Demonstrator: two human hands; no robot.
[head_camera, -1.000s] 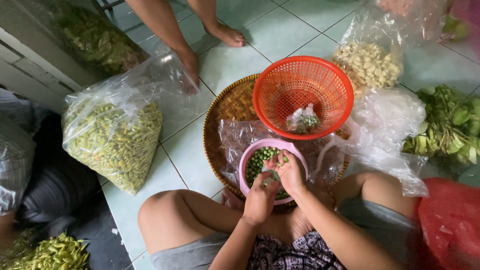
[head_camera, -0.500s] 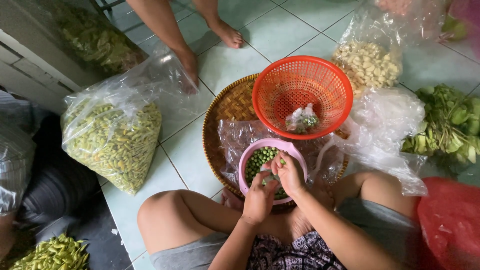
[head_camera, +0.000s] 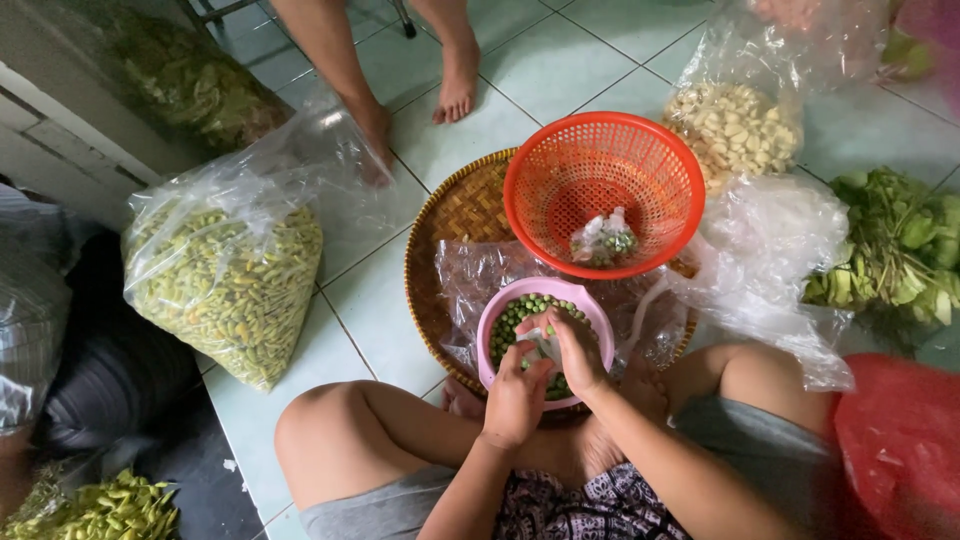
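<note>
Biggest first: I see clear bag of green pods (head_camera: 230, 285) on floor at left, woven tray (head_camera: 455, 215), orange basket (head_camera: 603, 190), all unmoved vs a second ago. Pink bowl of peas (head_camera: 515, 318) stays on tray, against knees. Left hand (head_camera: 517, 397) and right hand (head_camera: 573, 350) stay over bowl; both grips pinched on small pale pod (head_camera: 546, 345). Only fingers shift slightly. I read shelling as ongoing.

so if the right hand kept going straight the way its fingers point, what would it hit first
Probably the green peas in the round pink plastic bowl: the right hand points up and left over it, though its height above them is unclear.
</note>
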